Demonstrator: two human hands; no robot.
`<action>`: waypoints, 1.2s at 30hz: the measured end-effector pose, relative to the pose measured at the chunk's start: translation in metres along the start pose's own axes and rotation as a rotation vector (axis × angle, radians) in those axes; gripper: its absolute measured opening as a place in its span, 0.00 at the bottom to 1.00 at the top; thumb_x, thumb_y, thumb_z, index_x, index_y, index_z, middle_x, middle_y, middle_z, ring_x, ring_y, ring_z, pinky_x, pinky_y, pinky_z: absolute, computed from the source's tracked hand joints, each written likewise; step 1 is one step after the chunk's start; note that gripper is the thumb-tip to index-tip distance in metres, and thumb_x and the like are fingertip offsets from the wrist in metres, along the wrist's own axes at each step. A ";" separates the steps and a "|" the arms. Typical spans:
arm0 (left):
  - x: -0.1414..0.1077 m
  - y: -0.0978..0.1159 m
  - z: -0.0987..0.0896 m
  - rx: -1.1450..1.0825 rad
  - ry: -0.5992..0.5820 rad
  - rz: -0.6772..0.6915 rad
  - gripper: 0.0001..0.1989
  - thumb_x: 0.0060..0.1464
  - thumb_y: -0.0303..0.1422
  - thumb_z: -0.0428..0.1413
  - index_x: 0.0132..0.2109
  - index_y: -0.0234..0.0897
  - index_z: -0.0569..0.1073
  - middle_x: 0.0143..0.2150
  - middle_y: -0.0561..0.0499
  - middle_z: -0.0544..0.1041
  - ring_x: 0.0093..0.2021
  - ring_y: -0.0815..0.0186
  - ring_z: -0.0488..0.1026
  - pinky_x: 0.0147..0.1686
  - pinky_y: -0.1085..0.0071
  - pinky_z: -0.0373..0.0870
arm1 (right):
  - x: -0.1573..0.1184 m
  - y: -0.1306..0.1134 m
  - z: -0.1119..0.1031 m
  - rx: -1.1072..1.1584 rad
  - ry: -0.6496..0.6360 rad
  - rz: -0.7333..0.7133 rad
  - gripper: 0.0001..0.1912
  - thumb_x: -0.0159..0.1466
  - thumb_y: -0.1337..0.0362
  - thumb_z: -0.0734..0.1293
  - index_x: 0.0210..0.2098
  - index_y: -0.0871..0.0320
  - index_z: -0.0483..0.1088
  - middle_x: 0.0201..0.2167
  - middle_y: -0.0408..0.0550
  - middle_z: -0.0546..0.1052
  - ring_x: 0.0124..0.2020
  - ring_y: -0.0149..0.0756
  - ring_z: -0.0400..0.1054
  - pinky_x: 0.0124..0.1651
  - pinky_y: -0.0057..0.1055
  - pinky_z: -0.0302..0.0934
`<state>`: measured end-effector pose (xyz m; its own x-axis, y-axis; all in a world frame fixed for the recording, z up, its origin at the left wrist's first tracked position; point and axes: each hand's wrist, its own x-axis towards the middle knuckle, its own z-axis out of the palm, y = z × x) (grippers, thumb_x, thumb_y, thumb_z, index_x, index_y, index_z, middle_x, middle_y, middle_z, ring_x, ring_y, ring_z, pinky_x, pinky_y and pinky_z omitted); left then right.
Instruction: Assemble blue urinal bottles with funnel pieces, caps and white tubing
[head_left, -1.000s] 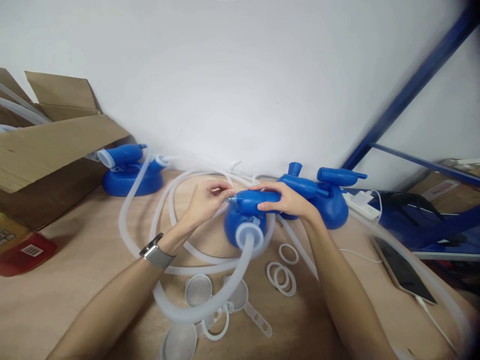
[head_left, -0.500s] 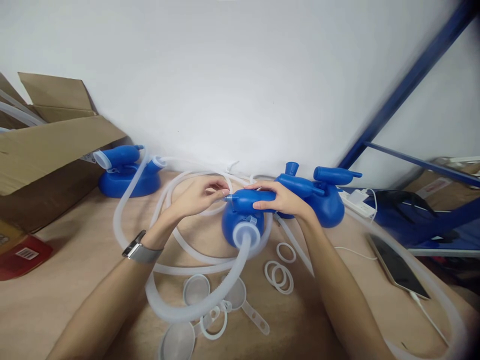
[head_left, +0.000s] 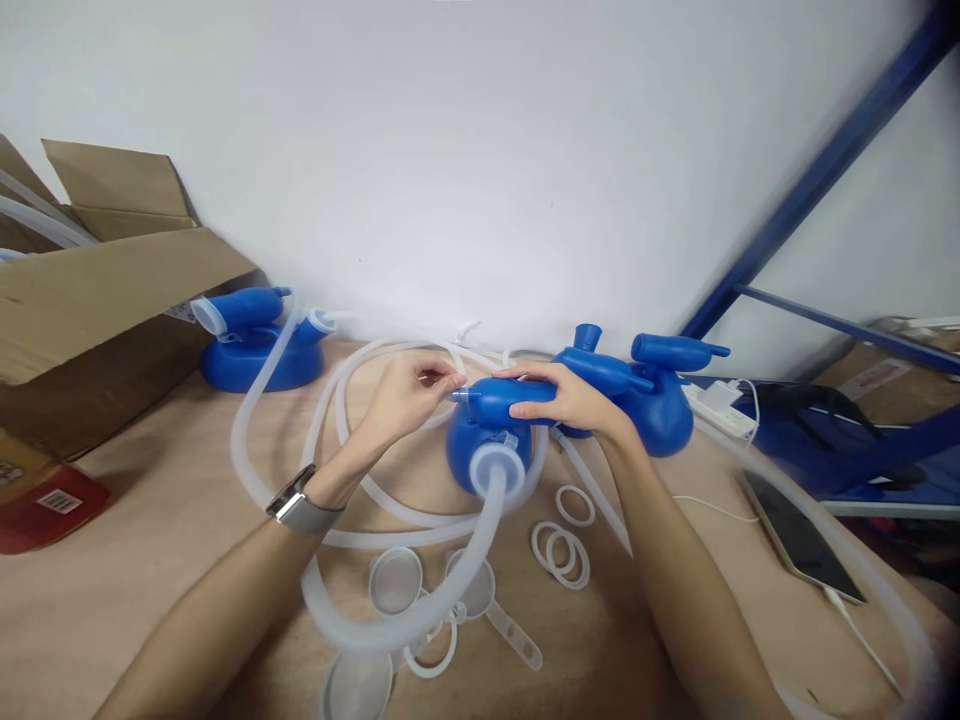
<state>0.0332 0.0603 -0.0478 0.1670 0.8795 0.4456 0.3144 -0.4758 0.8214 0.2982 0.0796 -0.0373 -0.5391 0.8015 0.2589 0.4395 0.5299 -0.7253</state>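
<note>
On the table, a blue plastic bottle point(head_left: 459, 452) stands with a white ribbed hose point(head_left: 487, 520) coming out of its white-collared mouth toward me. My right hand point(head_left: 559, 395) wraps around the blue rounded spout piece point(head_left: 495, 402) lying across the bottle's top, thumb in front and fingers over it. The piece's narrow nozzle tip point(head_left: 462, 395) points left and carries a small clear or greyish fitting. The thumb and forefinger of my left hand point(head_left: 416, 395) are pinched at this tip; their grip is partly hidden. A watch point(head_left: 294, 495) is on my left wrist.
More blue bottles stand at back left point(head_left: 262, 365) and right point(head_left: 660, 415). White rings point(head_left: 575, 506), clear strapped caps point(head_left: 396, 582) and coiled hoses point(head_left: 352, 385) lie around. A cardboard box point(head_left: 112, 300) is left; a tablet point(head_left: 802, 535) and power strip point(head_left: 720, 410) are right.
My left hand has shifted slightly right, still pinched at the nozzle tip. My right hand keeps its hold. The whole view has moved a little.
</note>
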 end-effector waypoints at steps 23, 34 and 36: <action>0.004 -0.002 -0.008 -0.059 -0.145 -0.048 0.17 0.56 0.47 0.64 0.40 0.36 0.81 0.38 0.46 0.84 0.38 0.61 0.80 0.40 0.68 0.75 | -0.001 -0.004 0.000 -0.042 -0.008 -0.007 0.28 0.59 0.49 0.78 0.56 0.50 0.80 0.57 0.49 0.82 0.59 0.54 0.75 0.66 0.50 0.66; 0.003 -0.006 -0.017 0.352 -0.338 0.198 0.17 0.65 0.46 0.55 0.48 0.37 0.75 0.42 0.47 0.82 0.42 0.58 0.77 0.45 0.63 0.71 | -0.002 0.022 -0.012 0.088 -0.099 -0.123 0.49 0.65 0.31 0.66 0.73 0.56 0.63 0.60 0.59 0.78 0.63 0.56 0.72 0.67 0.53 0.63; 0.005 -0.008 -0.020 0.345 -0.324 0.206 0.16 0.64 0.46 0.56 0.47 0.37 0.75 0.42 0.48 0.81 0.43 0.58 0.76 0.46 0.63 0.71 | -0.003 0.036 -0.015 0.133 -0.133 -0.134 0.52 0.64 0.27 0.62 0.75 0.55 0.58 0.63 0.60 0.76 0.65 0.57 0.70 0.70 0.55 0.59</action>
<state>0.0130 0.0690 -0.0452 0.5219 0.7496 0.4071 0.5253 -0.6585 0.5390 0.3261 0.1006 -0.0541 -0.6804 0.6778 0.2785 0.2635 0.5809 -0.7701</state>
